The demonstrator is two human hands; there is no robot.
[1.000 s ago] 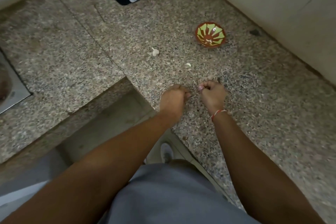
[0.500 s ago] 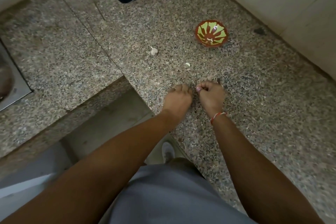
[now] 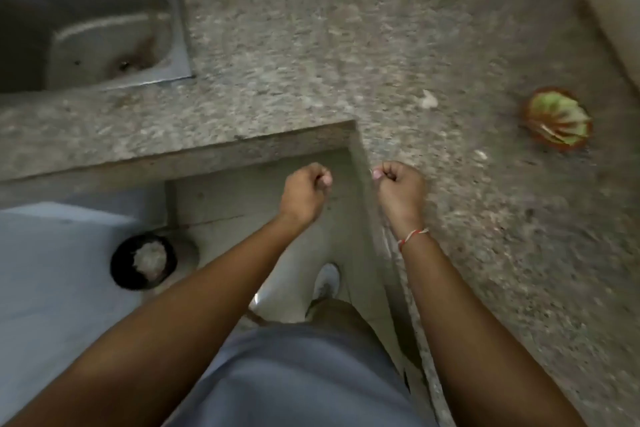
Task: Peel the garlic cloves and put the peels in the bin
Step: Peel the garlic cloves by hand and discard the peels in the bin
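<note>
Left hand: we see our left hand [image 3: 304, 192] held over the inner corner of the speckled grey granite tabletop [image 3: 311, 55], above the floor; its grip is curled into a fist, thumb against the fingers, and the blur keeps us from telling whether anything is pinched inside.
Right hand: our right hand [image 3: 401, 189] hangs just beside the tabletop edge, grip likewise curled tight; something pale shows at the fingertips, but we cannot tell if it is a nail, a peel or a clove. A red and white thread bracelet [image 3: 412, 237] circles the wrist.
Garlic: a small pale garlic clove [image 3: 429, 99] lies on the tabletop, well apart from both hands; a smaller pale scrap of peel [image 3: 480, 155] lies nearer the right hand.
Bowl: a small round bowl with a red rim and green and red rays [image 3: 557, 123] stands on the tabletop to the right of the clove.
Bin: a round black bin [image 3: 143, 262] stands on the floor at lower left, with pale peelings inside.
Sink: a steel sink [image 3: 86, 17] sits in the tabletop at upper left.
Feet: a white shoe [image 3: 327, 281] shows on the floor below the hands.
</note>
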